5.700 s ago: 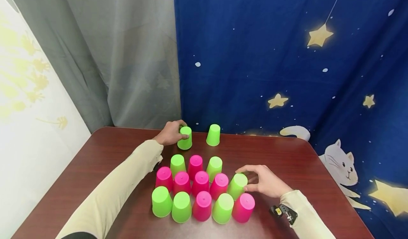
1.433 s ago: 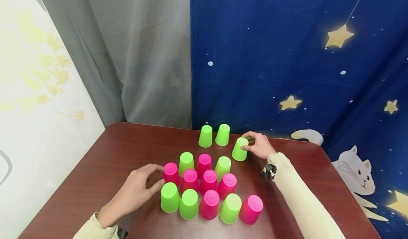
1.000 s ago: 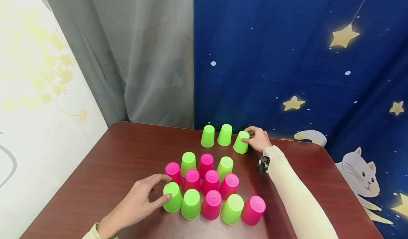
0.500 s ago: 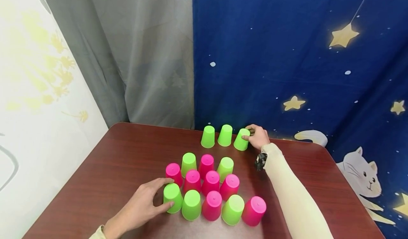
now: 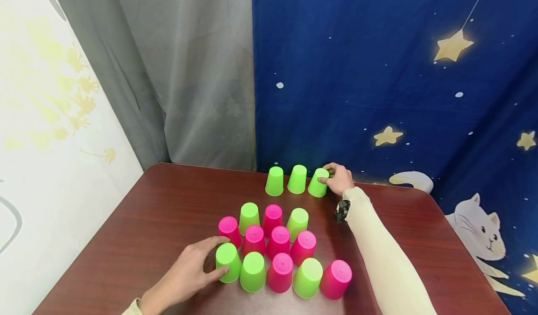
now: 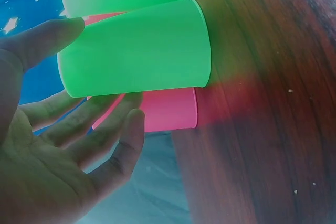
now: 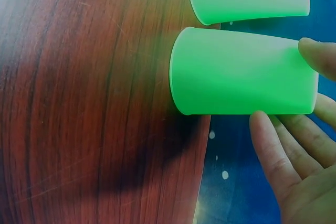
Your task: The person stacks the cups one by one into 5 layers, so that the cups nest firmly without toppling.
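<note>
My right hand (image 5: pixel 341 180) pinches an upside-down green cup (image 5: pixel 317 184) at the right end of a row of three green cups along the table's far edge. In the right wrist view, the thumb lies on one side of that cup (image 7: pixel 236 74) and the fingers on the other. At the front left, my left hand (image 5: pixel 187 268) grips another upturned green cup (image 5: pixel 227 262) between thumb and fingers. The left wrist view shows the fingers reaching behind this cup (image 6: pixel 142 51), beside a pink cup (image 6: pixel 170 109). Both held cups appear to stand on the table.
More upturned cups, such as a front pink cup (image 5: pixel 279 274) and a green cup (image 5: pixel 249 218), stand in close rows mid-table. Two other green cups (image 5: pixel 297 179) stand at the back. Curtains (image 5: pixel 302 95) hang behind the brown table (image 5: pixel 168 203).
My right hand has carried a green cup from the middle group back to the far row. My left hand has come from a far green cup to the front-left green cup.
</note>
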